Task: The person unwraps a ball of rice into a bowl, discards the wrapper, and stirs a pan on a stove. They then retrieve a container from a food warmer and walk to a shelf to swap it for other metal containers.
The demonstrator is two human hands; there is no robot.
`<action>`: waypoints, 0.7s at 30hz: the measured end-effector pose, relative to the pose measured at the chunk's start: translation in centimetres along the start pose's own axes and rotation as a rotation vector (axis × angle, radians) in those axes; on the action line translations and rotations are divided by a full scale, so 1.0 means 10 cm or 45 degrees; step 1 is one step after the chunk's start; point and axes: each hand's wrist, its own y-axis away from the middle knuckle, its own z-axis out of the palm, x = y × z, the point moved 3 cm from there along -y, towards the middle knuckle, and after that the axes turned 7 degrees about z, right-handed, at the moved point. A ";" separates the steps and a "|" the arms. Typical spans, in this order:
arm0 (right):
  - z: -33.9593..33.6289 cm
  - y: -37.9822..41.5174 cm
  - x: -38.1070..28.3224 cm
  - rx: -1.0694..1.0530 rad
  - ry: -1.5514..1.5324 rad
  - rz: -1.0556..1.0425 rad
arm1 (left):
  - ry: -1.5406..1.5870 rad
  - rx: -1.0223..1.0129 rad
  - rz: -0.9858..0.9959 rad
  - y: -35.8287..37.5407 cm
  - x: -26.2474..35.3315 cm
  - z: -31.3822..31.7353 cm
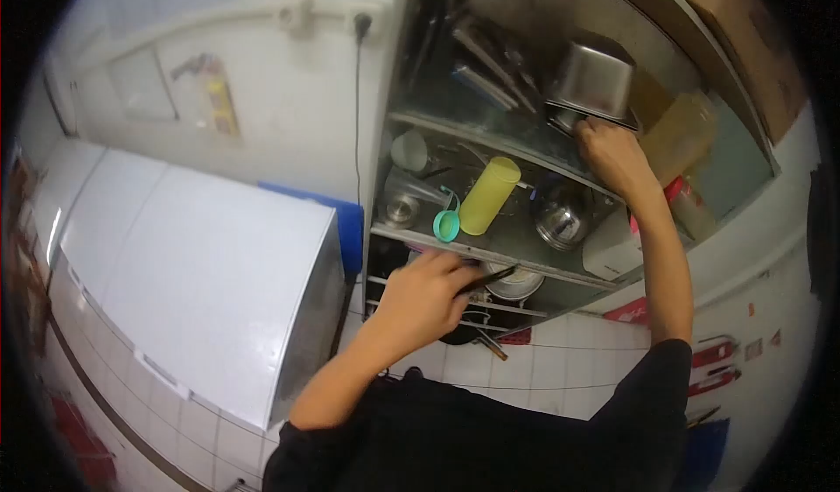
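My left hand (pixel 429 291) is closed round a thin dark object (pixel 490 279), in front of the shelf unit's lower part. My right hand (pixel 608 146) reaches to the upper shelf, its fingers closed at the edge of a metal tray (pixel 560 117). A shiny metal container (pixel 595 79) rests on that tray. On the shelf below, between my hands, are a yellow-green cup (pixel 490 196), a turquoise lid (pixel 446 225) and a round metal pot (pixel 561 216).
A white chest-like cabinet (pixel 192 264) stands at the left, with a blue panel (pixel 341 229) behind it. Clear containers (pixel 402 210) and a white bowl (pixel 409 151) sit on the middle shelf. Cardboard boxes (pixel 752 45) are at the upper right.
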 end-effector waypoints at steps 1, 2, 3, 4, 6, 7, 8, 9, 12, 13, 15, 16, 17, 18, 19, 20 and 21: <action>-0.04 0.01 -0.01 0.020 -0.008 0.002 | -0.078 0.027 0.018 -0.12 0.04 -0.01; -0.09 0.02 0.00 0.046 -0.015 0.013 | -0.174 0.038 0.041 -0.25 0.04 0.01; -0.13 0.03 0.01 0.074 -0.025 0.032 | -0.273 0.043 0.069 -0.37 0.05 0.04; -0.13 0.03 0.04 0.031 -0.013 0.058 | -0.376 0.046 0.101 -0.50 0.07 0.07; -0.10 0.01 0.11 -0.048 0.005 0.121 | -0.581 0.207 0.215 -0.79 0.14 0.13; -0.09 0.00 0.13 -0.040 0.002 0.108 | -0.684 0.283 0.275 -0.94 0.18 0.18; -0.09 -0.02 0.14 -0.033 -0.002 0.097 | -0.724 0.299 0.301 -1.11 0.23 0.24; -0.09 -0.03 0.15 -0.027 -0.006 0.089 | -0.763 0.312 0.330 -1.28 0.28 0.30; -0.20 -0.04 0.14 0.013 -0.063 0.042 | -0.998 0.253 0.164 -1.71 0.39 0.50; -0.22 -0.05 0.15 0.017 -0.084 0.033 | -1.022 0.136 0.153 -1.82 0.47 0.49; -0.25 -0.04 0.18 0.024 -0.133 0.019 | -1.075 -0.107 0.127 -2.00 0.66 0.42; -0.23 -0.04 0.22 -0.003 -0.152 0.015 | -1.061 -0.143 0.100 -2.08 0.65 0.44; -0.20 -0.04 0.26 -0.028 -0.171 0.008 | -1.049 -0.150 0.111 -2.15 0.62 0.44; -0.18 -0.06 0.29 -0.051 -0.191 -0.001 | -1.039 -0.155 0.119 -2.22 0.57 0.44; -0.18 -0.07 0.30 -0.063 -0.202 0.001 | -1.032 -0.160 0.129 -2.27 0.53 0.44; -0.19 -0.07 0.30 -0.071 -0.215 0.005 | -1.033 -0.121 0.144 -2.29 0.52 0.45; -0.19 -0.07 0.29 -0.076 -0.228 0.013 | -1.035 -0.083 0.164 -2.30 0.51 0.47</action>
